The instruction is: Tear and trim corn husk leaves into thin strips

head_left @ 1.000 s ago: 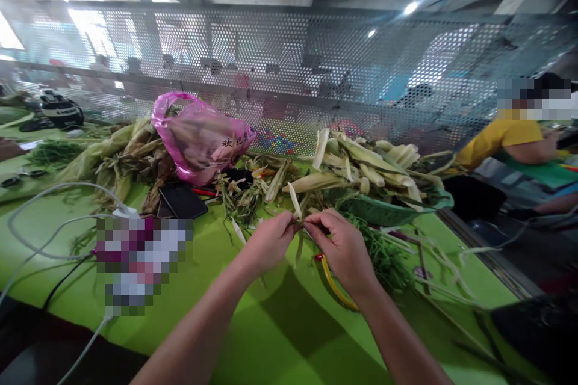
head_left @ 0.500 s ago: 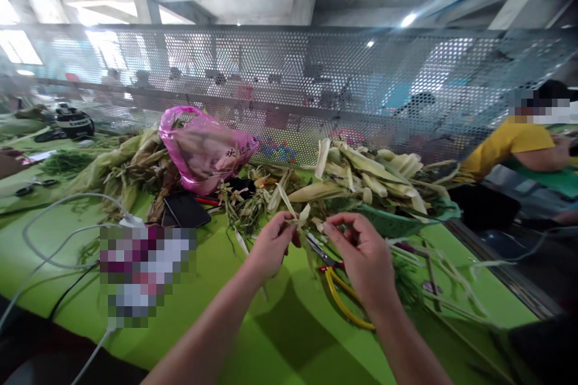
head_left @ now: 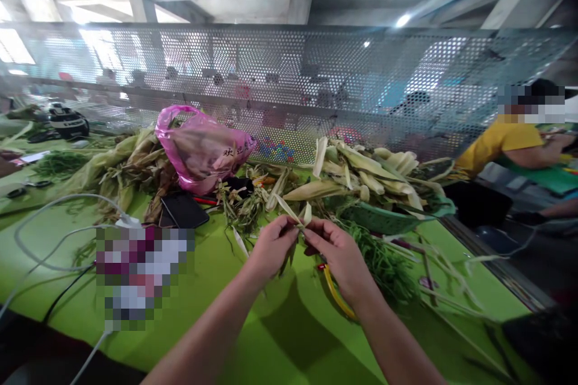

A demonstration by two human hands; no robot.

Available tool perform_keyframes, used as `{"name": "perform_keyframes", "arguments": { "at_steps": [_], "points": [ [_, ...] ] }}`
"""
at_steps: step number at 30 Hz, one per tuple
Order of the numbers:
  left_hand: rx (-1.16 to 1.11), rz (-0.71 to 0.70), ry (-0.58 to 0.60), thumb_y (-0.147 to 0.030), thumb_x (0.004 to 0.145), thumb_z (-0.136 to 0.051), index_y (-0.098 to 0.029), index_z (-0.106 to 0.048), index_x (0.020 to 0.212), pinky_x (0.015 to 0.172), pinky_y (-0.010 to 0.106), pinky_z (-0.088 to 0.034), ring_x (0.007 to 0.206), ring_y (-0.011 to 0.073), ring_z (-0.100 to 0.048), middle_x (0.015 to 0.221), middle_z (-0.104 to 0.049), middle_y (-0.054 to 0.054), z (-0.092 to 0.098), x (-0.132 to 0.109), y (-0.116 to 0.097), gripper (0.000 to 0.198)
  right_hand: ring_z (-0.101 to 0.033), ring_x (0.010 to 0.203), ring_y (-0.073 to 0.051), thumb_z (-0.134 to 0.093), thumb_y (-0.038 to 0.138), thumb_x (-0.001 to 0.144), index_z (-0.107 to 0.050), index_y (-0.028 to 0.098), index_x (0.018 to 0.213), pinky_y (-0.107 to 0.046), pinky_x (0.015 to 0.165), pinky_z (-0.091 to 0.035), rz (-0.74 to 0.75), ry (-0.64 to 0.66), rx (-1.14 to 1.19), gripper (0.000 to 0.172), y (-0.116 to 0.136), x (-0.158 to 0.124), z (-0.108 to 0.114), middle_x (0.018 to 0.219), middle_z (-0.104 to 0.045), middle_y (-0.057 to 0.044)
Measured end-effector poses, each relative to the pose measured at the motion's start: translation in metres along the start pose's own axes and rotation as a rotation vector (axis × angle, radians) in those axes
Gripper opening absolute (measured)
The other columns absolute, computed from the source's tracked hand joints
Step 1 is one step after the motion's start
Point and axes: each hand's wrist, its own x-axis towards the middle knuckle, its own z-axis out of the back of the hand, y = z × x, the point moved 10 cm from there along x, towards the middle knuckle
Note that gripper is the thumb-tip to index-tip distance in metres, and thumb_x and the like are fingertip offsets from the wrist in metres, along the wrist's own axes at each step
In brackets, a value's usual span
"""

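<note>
at a green surface [head_left: 239, 340], 2 bare hands meet over 1 small piece of pale husk [head_left: 308, 213], pinched between the fingertips of both. the left hand [head_left: 274, 248] grips it from 1 side, thumb against forefinger; the right hand [head_left: 339, 255] grasps it from the other, its fingers nearly touching those of the left. the husk sits right at the fingertips, with 2 pale tips standing above them, 1 slanting left and 1 upright, while a darker end hangs below, between the hands. what the fingers cover is hidden.

just beside the right hand, and partly behind it, lies 1 yellow handle [head_left: 338, 295] with a red part. beyond the hands are 1 green basket [head_left: 436, 209] heaped with dry husks [head_left: 368, 171], too overlapped to count, and 1 pink plastic bag [head_left: 203, 147], filled and standing near 1 dark phone [head_left: 186, 210]. 2 clumps of green sprigs show: 1 to the right of the right hand [head_left: 391, 267], 1 at far left [head_left: 61, 162]. behind stands 1 perforated metal screen [head_left: 253, 81]; at right is 1 person in yellow [head_left: 510, 141].
</note>
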Motion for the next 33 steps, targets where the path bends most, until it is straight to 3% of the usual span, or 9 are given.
{"name": "perform_keyframes", "arguments": {
  "at_steps": [3, 6, 14, 18, 26, 33],
  "points": [
    [-0.030, 0.125, 0.005, -0.032, 0.077, -0.059, -0.016, -0.058, 0.079, 0.053, 0.021, -0.029, 0.052, 0.0073, -0.036, 0.060, -0.045, -0.005, 0.000, 0.000, 0.011, 0.016, -0.052, 0.060, -0.013, -0.067, 0.039, 0.077, -0.065, 0.017, 0.095, -0.026, 0.055, -0.046, 0.005, -0.011, -0.044, 0.028, 0.001, 0.000, 0.002, 0.073, -0.060, -0.001],
    [-0.071, 0.161, 0.042, -0.033, 0.076, -0.059, -0.016, -0.056, 0.078, 0.051, 0.022, -0.027, 0.051, 0.0073, -0.034, 0.059, -0.042, -0.005, -0.003, 0.000, 0.012, 0.017, -0.050, 0.058, -0.013, -0.067, 0.039, 0.077, -0.067, 0.016, 0.098, -0.026, 0.055, -0.044, 0.022, 0.010, -0.066, 0.031, 0.001, 0.001, 0.001, 0.073, -0.060, -0.002],
    [0.103, 0.013, 0.134, -0.030, 0.083, -0.053, -0.015, -0.059, 0.090, 0.063, 0.022, -0.035, 0.068, 0.0104, -0.043, 0.078, -0.053, 0.000, -0.008, -0.006, -0.011, 0.017, -0.048, 0.051, -0.011, -0.070, 0.043, 0.075, -0.066, 0.018, 0.085, -0.022, 0.044, -0.036, 0.020, -0.084, -0.047, 0.027, -0.002, 0.000, 0.014, 0.065, -0.059, 0.000],
    [0.157, -0.024, 0.187, -0.032, 0.086, -0.050, -0.015, -0.059, 0.096, 0.065, 0.022, -0.037, 0.070, 0.0114, -0.045, 0.082, -0.055, 0.001, -0.015, -0.006, -0.012, 0.022, -0.045, 0.050, -0.010, -0.069, 0.041, 0.076, -0.066, 0.019, 0.084, -0.021, 0.044, -0.036, 0.071, -0.086, -0.093, 0.023, 0.006, -0.003, 0.011, 0.063, -0.056, 0.002],
    [0.219, -0.080, 0.220, -0.030, 0.085, -0.050, -0.015, -0.059, 0.088, 0.080, 0.025, -0.040, 0.082, 0.0150, -0.050, 0.085, -0.058, 0.003, -0.017, -0.003, -0.011, 0.017, -0.044, 0.050, -0.010, -0.067, 0.036, 0.077, -0.064, 0.020, 0.081, -0.020, 0.043, -0.034, 0.101, -0.093, -0.104, 0.017, 0.008, -0.005, 0.008, 0.060, -0.054, 0.003],
    [0.320, -0.066, 0.293, -0.029, 0.084, -0.049, -0.014, -0.059, 0.084, 0.076, 0.026, -0.041, 0.078, 0.0154, -0.050, 0.079, -0.057, 0.002, -0.015, -0.005, -0.014, 0.017, -0.043, 0.049, -0.010, -0.069, 0.038, 0.073, -0.065, 0.018, 0.079, -0.021, 0.043, -0.033, 0.053, -0.111, -0.117, 0.021, 0.008, -0.003, 0.013, 0.058, -0.054, 0.003]
  ]
}}
